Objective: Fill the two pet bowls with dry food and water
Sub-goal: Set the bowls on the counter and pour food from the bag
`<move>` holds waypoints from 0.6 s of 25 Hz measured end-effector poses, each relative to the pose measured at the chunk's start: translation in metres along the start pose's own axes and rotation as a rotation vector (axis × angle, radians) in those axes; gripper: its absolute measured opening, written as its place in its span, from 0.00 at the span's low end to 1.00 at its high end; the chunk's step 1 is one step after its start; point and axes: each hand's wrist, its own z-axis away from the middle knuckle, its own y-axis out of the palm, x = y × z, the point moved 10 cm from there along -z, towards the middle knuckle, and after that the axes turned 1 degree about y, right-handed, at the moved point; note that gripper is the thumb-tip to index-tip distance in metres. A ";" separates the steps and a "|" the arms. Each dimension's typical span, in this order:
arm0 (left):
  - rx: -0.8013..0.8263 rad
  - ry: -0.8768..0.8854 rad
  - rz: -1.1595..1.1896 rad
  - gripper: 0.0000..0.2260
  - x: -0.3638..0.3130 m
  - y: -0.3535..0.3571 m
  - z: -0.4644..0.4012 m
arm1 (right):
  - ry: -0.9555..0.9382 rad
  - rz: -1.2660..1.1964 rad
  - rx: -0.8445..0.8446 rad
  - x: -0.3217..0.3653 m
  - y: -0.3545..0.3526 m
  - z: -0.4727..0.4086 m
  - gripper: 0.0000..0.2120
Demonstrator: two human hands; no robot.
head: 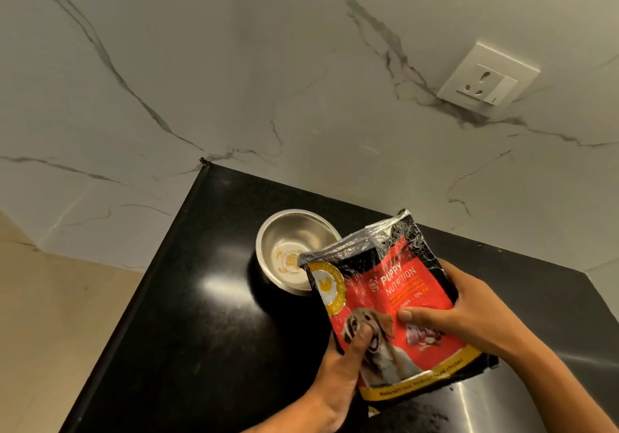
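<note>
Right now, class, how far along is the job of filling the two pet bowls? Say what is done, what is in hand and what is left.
Done: little; a few kibbles lie in the steel bowl on the black counter. In hand: the left hand and right hand tilt the puppy food bag, its mouth over the bowl. Left: most of the food, and the water; no second bowl or water shows.

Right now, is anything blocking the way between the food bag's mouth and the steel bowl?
Nothing visible does. The food bag, held by the left hand and right hand, is tilted with its open end over the rim of the steel bowl, which already holds a few kibble pieces.
</note>
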 end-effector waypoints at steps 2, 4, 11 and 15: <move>-0.026 -0.005 0.008 0.49 0.003 0.000 -0.002 | 0.014 0.029 0.015 0.006 -0.003 -0.005 0.34; -0.025 -0.021 0.036 0.51 0.006 0.002 -0.004 | 0.031 0.061 0.024 0.008 -0.007 -0.011 0.36; 0.006 -0.046 0.021 0.57 0.009 0.011 -0.007 | 0.026 0.165 0.086 0.022 -0.009 -0.025 0.49; 0.031 -0.036 0.014 0.57 0.004 0.013 -0.007 | 0.020 0.179 0.099 0.026 -0.009 -0.028 0.50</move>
